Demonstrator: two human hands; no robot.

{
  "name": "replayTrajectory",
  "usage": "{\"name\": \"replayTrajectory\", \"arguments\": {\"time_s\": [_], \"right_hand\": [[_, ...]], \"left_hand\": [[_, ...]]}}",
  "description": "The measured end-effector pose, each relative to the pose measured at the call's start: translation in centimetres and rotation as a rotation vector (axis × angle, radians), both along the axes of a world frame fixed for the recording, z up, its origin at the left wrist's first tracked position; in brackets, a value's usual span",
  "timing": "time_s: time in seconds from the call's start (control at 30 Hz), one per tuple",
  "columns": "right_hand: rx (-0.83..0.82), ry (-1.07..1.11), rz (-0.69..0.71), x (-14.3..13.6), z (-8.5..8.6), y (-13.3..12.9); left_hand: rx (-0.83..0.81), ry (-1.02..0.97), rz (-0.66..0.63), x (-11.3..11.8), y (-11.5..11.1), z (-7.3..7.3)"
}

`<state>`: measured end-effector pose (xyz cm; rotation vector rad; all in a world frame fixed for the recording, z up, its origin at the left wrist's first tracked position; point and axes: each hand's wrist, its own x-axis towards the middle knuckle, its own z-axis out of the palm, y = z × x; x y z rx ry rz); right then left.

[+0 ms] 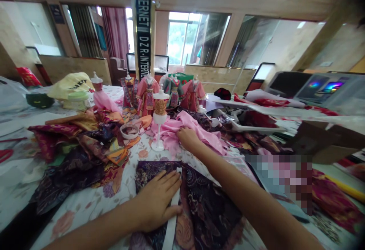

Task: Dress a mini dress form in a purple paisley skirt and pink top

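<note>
Dark patterned fabric lies spread on the flowered tablecloth close to me. My left hand rests flat on it, fingers spread, against a white strip that runs lengthwise over the cloth. Farther off, my right hand touches the pink fabric with bent fingers; what its fingertips hold, if anything, is hidden. Just left of that hand stands a small white mannequin with a gold patterned band round its chest.
Dressed miniature mannequins stand behind. Patterned cloth is heaped at the left around a small round container. A tray, an open cardboard box and a partly pixelated tablet-like object occupy the right.
</note>
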<state>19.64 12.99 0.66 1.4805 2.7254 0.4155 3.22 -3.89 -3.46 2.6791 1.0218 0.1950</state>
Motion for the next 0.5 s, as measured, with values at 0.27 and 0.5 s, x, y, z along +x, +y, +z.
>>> {"name": "replayTrajectory", "arguments": {"time_s": [0.27, 0.5], "right_hand": [[-0.338, 0.156, 0.395, 0.6, -0.3, -4.2], [-0.495, 0.569, 0.256, 1.2, -2.5, -2.1]], "left_hand": [[0.007, -0.021, 0.017, 0.1, 0.0, -0.1], [0.018, -0.014, 0.010, 0.0, 0.0, -0.2]]}}
